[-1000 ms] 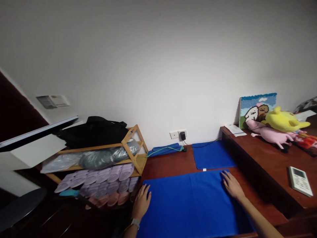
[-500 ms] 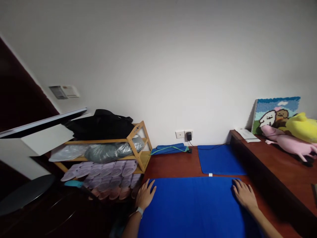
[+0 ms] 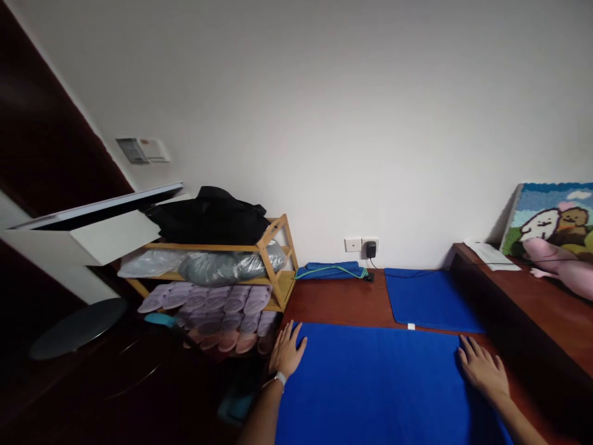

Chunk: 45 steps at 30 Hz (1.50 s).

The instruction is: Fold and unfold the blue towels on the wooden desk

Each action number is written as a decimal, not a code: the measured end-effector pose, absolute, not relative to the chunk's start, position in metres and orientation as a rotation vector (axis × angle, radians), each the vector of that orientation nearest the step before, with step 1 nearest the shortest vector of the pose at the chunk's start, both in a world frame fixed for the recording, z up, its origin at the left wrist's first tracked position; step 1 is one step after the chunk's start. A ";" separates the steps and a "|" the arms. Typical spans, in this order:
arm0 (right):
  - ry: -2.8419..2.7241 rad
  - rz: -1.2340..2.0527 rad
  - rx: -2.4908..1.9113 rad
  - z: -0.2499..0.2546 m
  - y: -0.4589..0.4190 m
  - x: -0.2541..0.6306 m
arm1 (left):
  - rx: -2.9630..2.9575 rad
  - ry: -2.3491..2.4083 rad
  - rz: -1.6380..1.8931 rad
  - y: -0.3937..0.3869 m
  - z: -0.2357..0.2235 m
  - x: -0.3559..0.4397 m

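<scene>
A large blue cloth [image 3: 375,389] lies spread flat on the reddish-brown wooden table [image 3: 340,303]. At its far left corner rests my left hand [image 3: 287,351], fingers stretched and spread, with a watch on the wrist. My right hand [image 3: 484,366] lies flat across the cloth's right edge near the far right corner, its fingers extended. Neither hand is closed on anything. Beyond the large cloth, a smaller blue cloth [image 3: 430,300] with a white tag lies against the wall side. A folded blue cloth [image 3: 328,270] with a green cord sits at the back.
On the left stands a wooden rack [image 3: 278,266] with rows of slippers [image 3: 215,298], plastic-wrapped bundles and a black bag [image 3: 213,216]. A black plug [image 3: 370,249] is in the wall socket. The raised ledge at right holds papers [image 3: 491,254], a pink plush toy [image 3: 563,266] and a fluffy picture [image 3: 551,213].
The camera view has turned left, so the whole scene sits further right in the picture. Both hands stay at the cloth's far corners with no clear movement over it.
</scene>
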State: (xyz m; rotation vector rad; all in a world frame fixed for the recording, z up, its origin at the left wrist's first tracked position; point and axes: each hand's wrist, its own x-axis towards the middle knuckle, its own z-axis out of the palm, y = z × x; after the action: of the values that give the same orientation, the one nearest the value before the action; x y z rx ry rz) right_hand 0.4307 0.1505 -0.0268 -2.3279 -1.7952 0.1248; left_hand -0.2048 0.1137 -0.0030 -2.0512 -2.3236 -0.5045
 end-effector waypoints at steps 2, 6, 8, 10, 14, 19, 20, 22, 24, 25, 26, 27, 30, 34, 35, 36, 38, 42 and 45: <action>-1.826 0.047 -2.351 -0.015 0.152 0.410 | -2.052 -2.316 -0.490 0.113 -0.003 -0.204; -2.097 -0.113 -2.085 0.015 0.145 0.310 | -2.037 -2.285 -0.494 0.112 -0.005 -0.204; -2.284 -0.014 -1.829 0.028 0.136 0.238 | -2.029 -2.277 -0.494 0.112 -0.006 -0.204; -2.394 0.137 -1.613 0.035 0.126 0.166 | -2.025 -2.273 -0.489 0.112 -0.006 -0.204; -2.512 0.434 -1.412 0.032 0.117 0.069 | -2.005 -2.279 -0.474 0.113 -0.008 -0.205; -2.506 0.526 -1.484 0.017 0.124 0.064 | -1.986 -2.259 -0.460 0.113 -0.011 -0.206; -2.489 0.503 -1.518 0.014 0.127 0.076 | -1.993 -2.253 -0.467 0.114 -0.011 -0.206; -2.439 0.442 -1.601 0.009 0.130 0.110 | -1.998 -2.245 -0.489 0.115 -0.012 -0.207; -2.389 0.382 -1.698 0.002 0.132 0.154 | -1.993 -2.243 -0.505 0.116 -0.012 -0.207; -2.368 0.350 -1.748 -0.002 0.132 0.179 | -1.991 -2.244 -0.508 0.117 -0.012 -0.207; -2.348 0.318 -1.800 -0.007 0.133 0.205 | -1.993 -2.244 -0.507 0.117 -0.012 -0.208; -2.327 0.279 -1.856 -0.012 0.133 0.232 | -2.000 -2.243 -0.502 0.118 -0.012 -0.208; -2.258 0.184 -2.057 -0.024 0.138 0.309 | -2.011 -2.236 -0.482 0.119 -0.013 -0.209; -2.135 0.128 -2.278 -0.031 0.146 0.386 | -1.983 -2.231 -0.456 0.121 -0.017 -0.213; -2.100 0.120 -2.315 -0.030 0.147 0.399 | -1.983 -2.228 -0.454 0.122 -0.018 -0.214; -2.071 0.120 -2.343 -0.030 0.147 0.410 | -1.987 -2.224 -0.456 0.123 -0.020 -0.215; -2.040 0.138 -2.361 -0.030 0.148 0.424 | -1.999 -2.215 -0.470 0.124 -0.021 -0.217; -2.027 0.225 -2.312 -0.029 0.147 0.440 | -2.005 -2.231 -0.473 0.124 -0.020 -0.217; -2.002 0.290 -2.269 -0.028 0.146 0.453 | -2.015 -2.255 -0.451 0.123 -0.016 -0.215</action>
State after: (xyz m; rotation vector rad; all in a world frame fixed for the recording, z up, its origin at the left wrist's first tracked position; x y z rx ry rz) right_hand 0.4529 0.1457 -0.0280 -2.2687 -2.0023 0.2898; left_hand -0.2148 0.1227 -0.0159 -2.0154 -2.2551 -0.4514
